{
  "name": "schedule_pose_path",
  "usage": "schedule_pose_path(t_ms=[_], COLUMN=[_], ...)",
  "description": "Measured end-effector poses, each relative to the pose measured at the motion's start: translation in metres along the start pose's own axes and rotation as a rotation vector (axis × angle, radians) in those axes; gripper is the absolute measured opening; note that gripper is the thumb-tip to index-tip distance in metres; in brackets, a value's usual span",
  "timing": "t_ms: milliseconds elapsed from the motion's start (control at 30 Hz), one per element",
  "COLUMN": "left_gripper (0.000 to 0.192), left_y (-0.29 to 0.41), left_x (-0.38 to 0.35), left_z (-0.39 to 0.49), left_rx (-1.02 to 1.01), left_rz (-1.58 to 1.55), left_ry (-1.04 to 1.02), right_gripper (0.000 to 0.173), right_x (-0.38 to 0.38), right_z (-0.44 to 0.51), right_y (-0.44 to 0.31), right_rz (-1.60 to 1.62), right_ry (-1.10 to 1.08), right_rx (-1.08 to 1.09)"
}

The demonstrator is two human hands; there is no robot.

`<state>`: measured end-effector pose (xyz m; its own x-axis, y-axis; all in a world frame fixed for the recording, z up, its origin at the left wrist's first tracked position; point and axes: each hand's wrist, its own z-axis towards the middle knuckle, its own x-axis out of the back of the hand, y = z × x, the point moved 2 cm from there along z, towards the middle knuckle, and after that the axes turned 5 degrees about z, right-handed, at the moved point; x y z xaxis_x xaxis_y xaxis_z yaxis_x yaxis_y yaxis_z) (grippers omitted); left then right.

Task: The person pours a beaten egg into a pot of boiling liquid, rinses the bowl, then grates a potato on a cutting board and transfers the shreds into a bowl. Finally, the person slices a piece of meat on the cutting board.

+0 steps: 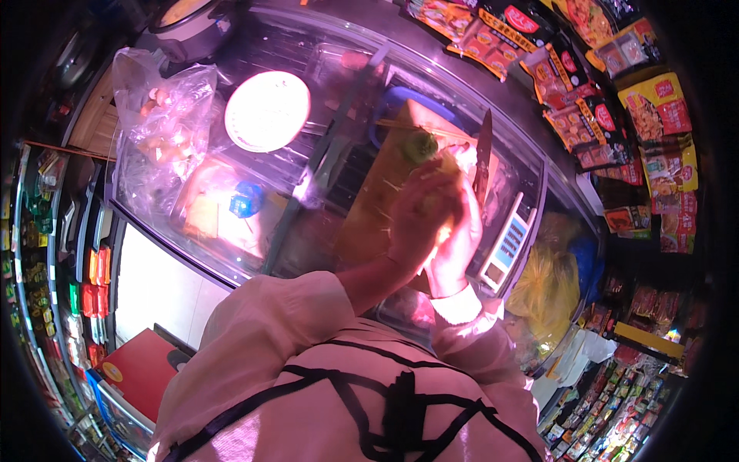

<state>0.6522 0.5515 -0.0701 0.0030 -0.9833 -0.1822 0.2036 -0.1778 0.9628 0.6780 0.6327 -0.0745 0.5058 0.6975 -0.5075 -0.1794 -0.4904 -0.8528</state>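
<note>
My left hand (418, 211) and my right hand (465, 231) are cupped together above a wooden cutting board (366, 211). Between them is a pale yellowish food (449, 163), mostly hidden by the fingers, so its kind is unclear. Just beyond the fingertips, a round green vegetable (420, 146) rests on the board. A kitchen knife (485, 144) lies to the right of my hands, its blade pointing away from me. Some pale pieces (462, 151) sit between the vegetable and the knife.
The board lies on a glass-topped freezer, partly over a blue basin (398, 95). Leftward are a bright white round lid (267, 111), a clear plastic bag of eggs (159, 144) and a blue object (246, 199). A yellow plastic bag (545, 289) and hanging food packets (600, 115) are rightward.
</note>
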Motion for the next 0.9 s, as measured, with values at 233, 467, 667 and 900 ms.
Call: schedule_pose_path(t_ms=[233,467,667,900], left_gripper=[0.020,0.029,0.027,0.030], left_y=[-0.010,-0.075,-0.116,-0.085], left_x=[0.111,0.226,0.261,0.268], left_z=[0.099,0.177,0.198,0.191], left_rx=[0.111,0.219,0.150,-0.250], left_rz=[-0.162,-0.423,0.206,0.565], left_ry=[0.383,0.512,0.463,0.234], right_gripper=[0.022,0.023,0.023,0.026], right_x=[-0.144,-0.246,-0.253,-0.238], right_z=[0.045,0.077,0.111,0.116], right_y=[0.089,0.191,0.224,0.210], right_rz=[-0.462,-0.208,-0.721,-0.818], right_ry=[-0.460,-0.439,-0.696,-0.841], right_rx=[0.242,-0.334,0.289,0.401])
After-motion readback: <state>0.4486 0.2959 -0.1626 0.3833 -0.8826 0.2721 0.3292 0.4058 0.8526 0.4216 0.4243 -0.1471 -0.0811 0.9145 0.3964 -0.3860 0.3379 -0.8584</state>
